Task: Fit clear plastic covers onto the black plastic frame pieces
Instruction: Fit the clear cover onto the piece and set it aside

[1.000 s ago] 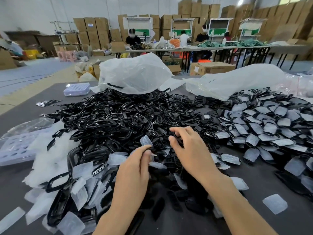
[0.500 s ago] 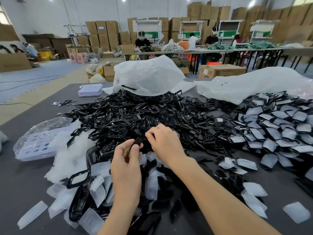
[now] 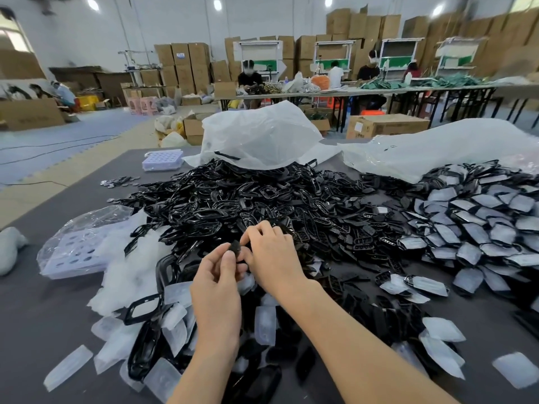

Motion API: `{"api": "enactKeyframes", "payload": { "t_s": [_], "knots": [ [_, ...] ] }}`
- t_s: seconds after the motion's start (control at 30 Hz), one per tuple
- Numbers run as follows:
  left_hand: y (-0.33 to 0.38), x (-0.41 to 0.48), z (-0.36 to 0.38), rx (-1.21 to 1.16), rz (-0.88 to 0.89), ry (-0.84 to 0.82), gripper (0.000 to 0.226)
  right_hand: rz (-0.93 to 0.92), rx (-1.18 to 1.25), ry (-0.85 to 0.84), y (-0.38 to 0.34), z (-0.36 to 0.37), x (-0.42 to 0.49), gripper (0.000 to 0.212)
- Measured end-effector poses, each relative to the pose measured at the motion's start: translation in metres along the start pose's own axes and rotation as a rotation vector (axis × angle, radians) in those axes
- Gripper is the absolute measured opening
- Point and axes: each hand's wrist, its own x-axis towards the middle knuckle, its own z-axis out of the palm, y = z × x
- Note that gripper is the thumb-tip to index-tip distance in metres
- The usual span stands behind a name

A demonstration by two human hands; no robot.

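My left hand and my right hand meet over the table's middle and together pinch one small black frame piece. Whether a clear cover lies on that piece is hidden by my fingers. Behind my hands rises a big heap of black frame pieces. Loose clear covers lie scattered in front and to the left. At the right spreads a pile of frame pieces with covers on them.
A grey table carries everything. White plastic bags lie behind the heaps. A lilac tray stands at the back left, another in a clear bag at the left. People work at far tables among cardboard boxes.
My right hand drew back from the heap with a black piece and came to my left hand. Both hands now hold it together. The view has shifted slightly right.
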Motion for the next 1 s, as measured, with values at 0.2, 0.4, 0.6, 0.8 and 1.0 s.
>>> {"api": "enactKeyframes", "payload": {
  "t_s": [0.2, 0.4, 0.6, 0.8, 1.0],
  "knots": [
    [0.0, 0.0, 0.002, -0.049, -0.019, 0.001, 0.019, 0.033, 0.011, -0.041, -0.005, 0.001, 0.004, 0.036],
    [-0.004, 0.005, 0.0, -0.048, -0.001, 0.047, 0.019, 0.01, -0.024, -0.011, -0.011, 0.007, -0.001, 0.027],
    [-0.001, 0.01, -0.004, -0.043, 0.092, 0.145, 0.02, 0.003, 0.023, 0.109, -0.002, 0.013, -0.011, 0.027],
    [0.004, 0.016, -0.012, -0.063, 0.155, 0.27, 0.022, 0.161, 0.025, -0.057, -0.019, 0.019, 0.0, 0.062],
    [0.006, 0.016, -0.011, -0.062, 0.147, 0.255, 0.023, 0.313, 0.344, -0.01, -0.036, 0.018, 0.014, 0.023]
  ]
}}
